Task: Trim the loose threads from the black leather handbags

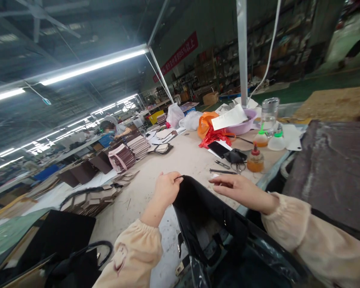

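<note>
A black bag (204, 216) lies at the lower middle, its opening facing up and its inside partly visible. My left hand (167, 188) pinches the far left corner of its rim between thumb and fingers. Over the bag's far edge hovers my right hand (240, 190), fingers stretched out to the left, holding nothing. Just beyond that hand, a black pen-like tool (223, 171) and small snips (222, 164) rest on the table (144, 192). Metal fittings (179, 268) show at the bag's lower left side.
Glue bottles (255, 161), a glass jar (270, 114), a phone (219, 149) and a purple basin (243, 124) stand farther back. Stacked brown pieces (121, 158) line the left. Another black bag (69, 236) lies lower left. A person (109, 128) sits in the background.
</note>
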Tool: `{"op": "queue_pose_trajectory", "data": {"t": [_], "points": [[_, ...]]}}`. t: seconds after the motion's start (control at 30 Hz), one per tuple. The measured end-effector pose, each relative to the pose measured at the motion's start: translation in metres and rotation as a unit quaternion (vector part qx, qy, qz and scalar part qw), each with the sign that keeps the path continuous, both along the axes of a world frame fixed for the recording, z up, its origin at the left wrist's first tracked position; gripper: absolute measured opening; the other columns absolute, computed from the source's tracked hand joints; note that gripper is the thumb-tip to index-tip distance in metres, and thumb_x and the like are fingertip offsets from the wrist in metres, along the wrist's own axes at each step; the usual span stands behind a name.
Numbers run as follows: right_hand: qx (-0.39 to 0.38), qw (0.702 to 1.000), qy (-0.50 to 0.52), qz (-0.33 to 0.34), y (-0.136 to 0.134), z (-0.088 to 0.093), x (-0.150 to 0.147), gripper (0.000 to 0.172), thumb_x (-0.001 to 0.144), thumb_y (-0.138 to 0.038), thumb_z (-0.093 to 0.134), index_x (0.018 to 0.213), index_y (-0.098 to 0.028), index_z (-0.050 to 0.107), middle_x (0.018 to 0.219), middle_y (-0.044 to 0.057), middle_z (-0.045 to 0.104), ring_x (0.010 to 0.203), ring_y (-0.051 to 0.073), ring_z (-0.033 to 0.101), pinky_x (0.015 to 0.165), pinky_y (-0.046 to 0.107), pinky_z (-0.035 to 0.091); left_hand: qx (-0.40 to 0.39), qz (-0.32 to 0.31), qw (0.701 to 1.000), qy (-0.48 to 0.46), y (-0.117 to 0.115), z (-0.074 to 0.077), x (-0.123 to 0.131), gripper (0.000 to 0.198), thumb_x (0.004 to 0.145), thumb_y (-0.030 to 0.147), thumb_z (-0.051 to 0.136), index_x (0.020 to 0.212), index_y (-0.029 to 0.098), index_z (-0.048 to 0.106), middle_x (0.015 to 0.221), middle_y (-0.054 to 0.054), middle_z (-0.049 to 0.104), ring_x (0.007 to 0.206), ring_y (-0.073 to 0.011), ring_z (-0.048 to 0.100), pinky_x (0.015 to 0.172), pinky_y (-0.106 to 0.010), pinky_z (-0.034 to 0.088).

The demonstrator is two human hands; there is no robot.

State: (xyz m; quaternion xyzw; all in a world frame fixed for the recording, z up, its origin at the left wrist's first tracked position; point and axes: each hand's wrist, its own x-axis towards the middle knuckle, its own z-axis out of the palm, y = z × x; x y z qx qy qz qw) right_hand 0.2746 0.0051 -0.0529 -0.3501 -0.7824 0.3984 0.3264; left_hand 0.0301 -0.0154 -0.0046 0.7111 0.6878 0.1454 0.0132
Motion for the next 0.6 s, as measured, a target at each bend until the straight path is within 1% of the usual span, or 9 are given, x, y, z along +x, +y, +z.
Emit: {"op": "queue_pose_trajectory", "data": {"t": [0.07,0.13,0.2,0.27,0.33,0.4,0.47,0.53,0.6], "points": [[-0.008,1.000,0.006,-0.013,-0.020,-0.002,0.014,0.040,0.084,-0.046,0.051,0.110,-0.020,0.065,0.113,0.009,0.063,0.101,0.024,0.059,0.088,0.037,0.047,-0.001,0.002,1.000,-0.020,0.001,-0.001,0.000,0.017,0.082,0.025,0.050,0.078,0.023,0.067,0.077,0.000,0.070,0.076,-0.0157,0.060,0.108,-0.045,0.018],[-0.006,1.000,0.003,-0.018,-0.041,0.000,0.025,0.038,0.085,-0.045,0.050,0.112,-0.021,0.063,0.116,0.008,0.062,0.104,0.024,0.058,0.091,0.038,0.047,-0.001,0.002,0.999,-0.034,0.002,-0.001,0.000,0.018,0.082,0.026,0.050,0.078,0.023,0.067,0.077,-0.001,0.070,0.076,-0.0165,0.061,0.108,-0.045,0.018],[0.017,1.000,-0.007,-0.022,-0.063,0.003,0.034,0.038,0.086,-0.043,0.050,0.117,-0.024,0.059,0.119,0.007,0.060,0.105,0.023,0.058,0.091,0.036,0.048,-0.005,-0.002,0.999,-0.051,0.001,0.000,-0.001,0.021,0.083,0.028,0.048,0.079,0.023,0.068,0.078,-0.001,0.070,0.077,-0.0168,0.062,0.107,-0.043,0.023],[0.057,0.998,-0.027,-0.025,-0.080,0.006,0.041,0.041,0.085,-0.040,0.052,0.123,-0.026,0.053,0.122,0.006,0.058,0.107,0.022,0.057,0.091,0.033,0.049,-0.005,-0.007,0.998,-0.067,-0.002,0.001,-0.003,0.024,0.084,0.031,0.047,0.087,0.022,0.069,0.089,-0.002,0.071,0.087,-0.0175,0.063,0.105,-0.037,0.030],[0.101,0.993,-0.055,-0.031,-0.091,0.005,0.045,0.045,0.084,-0.039,0.055,0.127,-0.027,0.049,0.125,0.005,0.056,0.111,0.022,0.055,0.093,0.032,0.048,0.013,-0.008,0.992,-0.126,-0.007,0.003,-0.007,0.030,0.083,0.035,0.049,0.104,0.020,0.065,0.111,-0.006,0.066,0.105,-0.0189,0.058,0.103,-0.033,0.034],[0.132,0.987,-0.081,-0.042,-0.094,0.000,0.048,0.048,0.083,-0.038,0.056,0.128,-0.027,0.048,0.126,0.006,0.055,0.114,0.023,0.054,0.094,0.031,0.047,0.041,0.011,0.969,-0.244,-0.014,0.005,-0.013,0.045,0.084,0.040,0.049,0.122,0.017,0.054,0.128,-0.010,0.055,0.119,-0.0205,0.049,0.104,-0.033,0.034],[0.147,0.983,-0.095,-0.057,-0.091,-0.005,0.049,0.048,0.083,-0.038,0.056,0.129,-0.028,0.047,0.127,0.005,0.055,0.113,0.022,0.054,0.094,0.032,0.047,0.051,0.052,0.932,-0.354,-0.021,0.005,-0.019,0.053,0.087,0.046,0.043,0.129,0.014,0.047,0.134,-0.012,0.049,0.123,-0.0221,0.046,0.105,-0.037,0.033],[0.158,0.980,-0.095,-0.071,-0.085,-0.009,0.048,0.047,0.084,-0.039,0.055,0.129,-0.029,0.047,0.127,0.005,0.055,0.112,0.022,0.055,0.094,0.033,0.048,0.032,0.083,0.918,-0.386,-0.029,0.005,-0.025,0.058,0.086,0.049,0.044,0.132,0.013,0.043,0.135,-0.015,0.047,0.123,-0.0237,0.046,0.104,-0.038,0.034],[0.171,0.978,-0.088,-0.076,-0.077,-0.008,0.045,0.046,0.084,-0.039,0.054,0.129,-0.028,0.047,0.126,0.005,0.056,0.111,0.022,0.055,0.093,0.034,0.048,-0.006,0.088,0.935,-0.345,-0.037,0.003,-0.028,0.070,0.079,0.048,0.056,0.135,0.011,0.038,0.135,-0.017,0.046,0.123,-0.0259,0.046,0.103,-0.038,0.035]]}}
